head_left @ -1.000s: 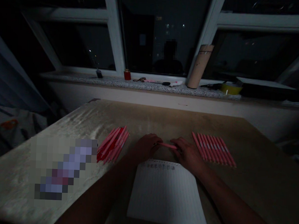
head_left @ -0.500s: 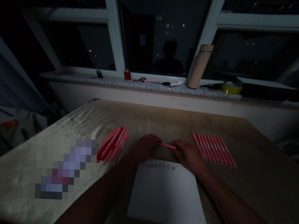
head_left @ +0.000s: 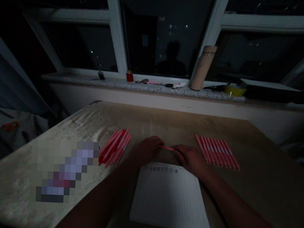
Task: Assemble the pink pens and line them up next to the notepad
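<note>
A slim pink pen (head_left: 167,148) lies crosswise between my two hands, beyond the top of a lined notepad (head_left: 172,199). My left hand (head_left: 150,147) is closed around the pen's left end, fingers curled. On its other end, my right hand (head_left: 187,155) pinches it with thumb and fingers, hiding that tip. Left of my left hand is a loose pile of pink pens (head_left: 115,147) on a red wrapper or case (head_left: 103,158). A neat row of several similar pens (head_left: 217,150) lies to the right of my right hand.
A blurred-out purplish object (head_left: 71,171) lies on the table (head_left: 166,123) at left. Along the windowsill (head_left: 113,83) stand a small red jar (head_left: 129,76), a cardboard tube (head_left: 203,67) and a roll of yellow tape (head_left: 235,90).
My right hand has slid slightly left along the pen, so less of it shows between my hands. My left hand and both groups of pens have stayed put.
</note>
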A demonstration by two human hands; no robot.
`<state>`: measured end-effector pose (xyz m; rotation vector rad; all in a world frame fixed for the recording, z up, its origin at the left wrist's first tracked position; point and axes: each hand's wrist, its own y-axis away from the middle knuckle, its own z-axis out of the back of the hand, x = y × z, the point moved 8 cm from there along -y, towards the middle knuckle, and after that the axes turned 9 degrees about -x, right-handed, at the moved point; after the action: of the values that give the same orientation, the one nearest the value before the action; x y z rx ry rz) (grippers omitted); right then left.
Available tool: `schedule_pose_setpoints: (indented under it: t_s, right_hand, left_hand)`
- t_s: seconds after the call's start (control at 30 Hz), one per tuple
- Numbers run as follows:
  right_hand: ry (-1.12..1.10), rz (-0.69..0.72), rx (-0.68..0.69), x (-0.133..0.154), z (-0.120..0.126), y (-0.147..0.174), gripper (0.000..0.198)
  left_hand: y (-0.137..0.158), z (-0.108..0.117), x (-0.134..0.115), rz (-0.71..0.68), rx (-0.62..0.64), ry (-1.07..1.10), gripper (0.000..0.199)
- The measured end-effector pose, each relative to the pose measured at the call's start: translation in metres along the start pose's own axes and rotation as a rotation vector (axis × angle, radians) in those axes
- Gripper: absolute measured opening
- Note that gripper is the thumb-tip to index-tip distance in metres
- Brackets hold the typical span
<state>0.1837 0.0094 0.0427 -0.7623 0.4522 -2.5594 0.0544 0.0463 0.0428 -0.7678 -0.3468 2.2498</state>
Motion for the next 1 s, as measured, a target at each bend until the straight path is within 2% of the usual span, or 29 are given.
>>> schedule_pose_setpoints:
  t_s: [0.3,0.53,0.77,1.0]
  right_hand:
    - [0.001,0.012,0.012,0.0036,0.0003,0.0006,0.028]
    - [-0.007,0.009,-0.001,0.0001,-0.0011,0.0006,0.029]
    - [0.028,0.009,-0.002,-0.0011,-0.0011,0.0011,0.029]
    - [0.025,0.013,0.004,-0.0005,-0.0022,0.0010,0.029]
  left_hand:
    - [0.0000,-0.0006,0.0005,0.012,-0.002,-0.002,0.010]
    - [0.0017,0.0014,0.0026,0.010,-0.023,-0.015,0.026]
    - [0.0004,-0.0015,0.0042,-0.021,0.038,-0.102,0.020]
    - [-0.0017,0.0005,0.0016,-0.001,0.023,-0.128,0.015]
